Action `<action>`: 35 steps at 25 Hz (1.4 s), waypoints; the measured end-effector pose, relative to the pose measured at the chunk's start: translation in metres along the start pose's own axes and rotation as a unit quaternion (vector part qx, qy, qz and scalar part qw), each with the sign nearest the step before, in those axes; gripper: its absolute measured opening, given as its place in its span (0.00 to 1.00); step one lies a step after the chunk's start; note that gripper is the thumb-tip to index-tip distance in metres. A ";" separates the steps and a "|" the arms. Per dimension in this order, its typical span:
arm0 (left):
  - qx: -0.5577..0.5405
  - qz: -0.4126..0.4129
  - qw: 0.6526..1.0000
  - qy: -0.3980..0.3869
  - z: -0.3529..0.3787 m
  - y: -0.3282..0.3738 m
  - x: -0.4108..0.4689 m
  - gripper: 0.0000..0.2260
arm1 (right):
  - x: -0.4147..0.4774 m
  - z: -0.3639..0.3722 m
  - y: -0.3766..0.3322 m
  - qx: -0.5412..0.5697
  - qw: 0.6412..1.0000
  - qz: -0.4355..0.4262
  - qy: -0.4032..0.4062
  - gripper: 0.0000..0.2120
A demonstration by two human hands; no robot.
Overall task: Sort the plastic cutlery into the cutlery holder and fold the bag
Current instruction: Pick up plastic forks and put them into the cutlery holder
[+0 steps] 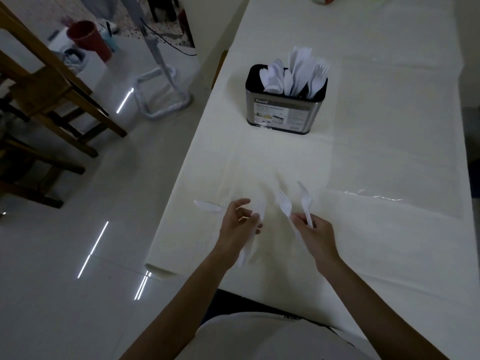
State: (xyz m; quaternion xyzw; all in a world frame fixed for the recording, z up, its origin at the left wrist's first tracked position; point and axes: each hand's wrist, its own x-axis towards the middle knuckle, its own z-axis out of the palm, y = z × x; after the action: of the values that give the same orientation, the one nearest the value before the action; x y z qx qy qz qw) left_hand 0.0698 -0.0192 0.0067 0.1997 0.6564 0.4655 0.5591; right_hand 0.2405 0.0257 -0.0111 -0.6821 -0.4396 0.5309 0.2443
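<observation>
A steel cutlery holder [281,114] with a black rim stands mid-table, holding white plastic spoons [272,76], knives [298,63] and forks [320,74]. Near the front edge, my left hand [237,227] grips a bundle of white forks [249,245] that stick out above and below the fist. My right hand [315,235] pinches two white forks [284,206] by their handles, tines pointing away. One white plastic piece [207,206] lies flat on the table left of my left hand. A clear plastic bag [389,162] lies spread flat on the right side of the table.
The white table [259,157] runs away from me, with its left edge beside a tiled floor. Wooden chairs [46,100] and a white stand base [163,97] are on the floor to the left. A red bucket [89,38] sits far back left.
</observation>
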 end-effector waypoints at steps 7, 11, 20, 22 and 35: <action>-0.037 -0.025 0.999 0.013 0.029 0.004 0.006 0.10 | -0.023 0.009 -0.011 0.073 0.996 0.047 -0.024 0.06; -0.040 -0.042 0.998 0.011 0.030 0.005 0.010 0.10 | -0.032 0.014 -0.018 0.077 0.995 0.051 -0.039 0.08; 0.000 -0.031 0.999 0.014 0.036 0.019 0.014 0.06 | -0.026 0.008 -0.021 0.053 0.973 0.115 -0.193 0.18; 0.014 -0.014 1.000 0.005 0.037 0.023 0.014 0.04 | -0.023 0.007 -0.022 0.146 0.948 0.155 -0.234 0.16; 0.304 0.120 0.924 0.199 -0.025 -0.023 0.004 0.09 | -0.025 0.013 -0.002 0.157 0.934 0.143 -0.287 0.15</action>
State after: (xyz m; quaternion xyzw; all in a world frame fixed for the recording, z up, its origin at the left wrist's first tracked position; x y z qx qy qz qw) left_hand 0.0516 -0.0366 -0.0158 0.3406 0.8350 0.3379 0.2694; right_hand 0.2266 0.0032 -0.0008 -0.5093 -0.2998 0.7955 0.1338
